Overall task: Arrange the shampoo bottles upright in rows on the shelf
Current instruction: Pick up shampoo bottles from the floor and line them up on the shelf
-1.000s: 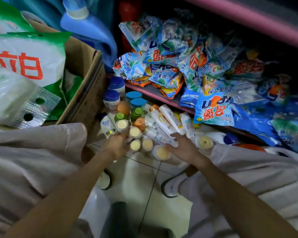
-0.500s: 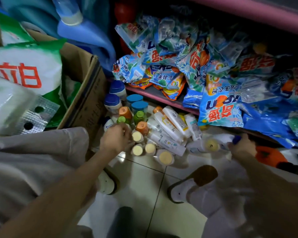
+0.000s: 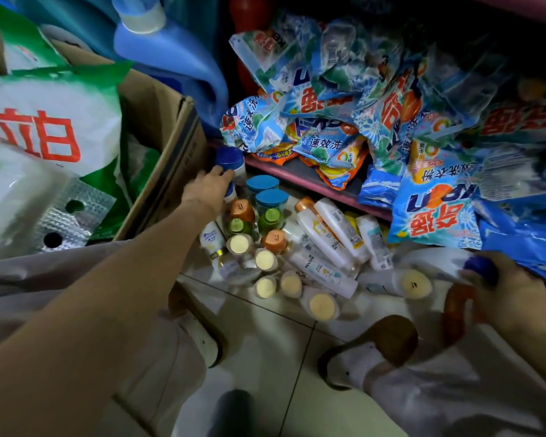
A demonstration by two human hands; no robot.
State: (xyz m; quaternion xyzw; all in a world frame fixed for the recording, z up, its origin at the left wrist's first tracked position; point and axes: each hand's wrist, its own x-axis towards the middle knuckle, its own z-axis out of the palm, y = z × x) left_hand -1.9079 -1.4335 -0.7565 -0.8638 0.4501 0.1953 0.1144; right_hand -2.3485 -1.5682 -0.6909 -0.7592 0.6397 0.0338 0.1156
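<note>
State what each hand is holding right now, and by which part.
The left hand grips a white bottle with a dark blue cap, fingers around its neck under the cap. The right hand clasps a white bottle's blue cap.

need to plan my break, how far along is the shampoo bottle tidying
Partly done. A cluster near the cardboard box stands upright, like the teal-capped bottles. The left hand reaches the blue-capped bottle; the right hand grips another blue cap. White bottles lie flat.
</note>
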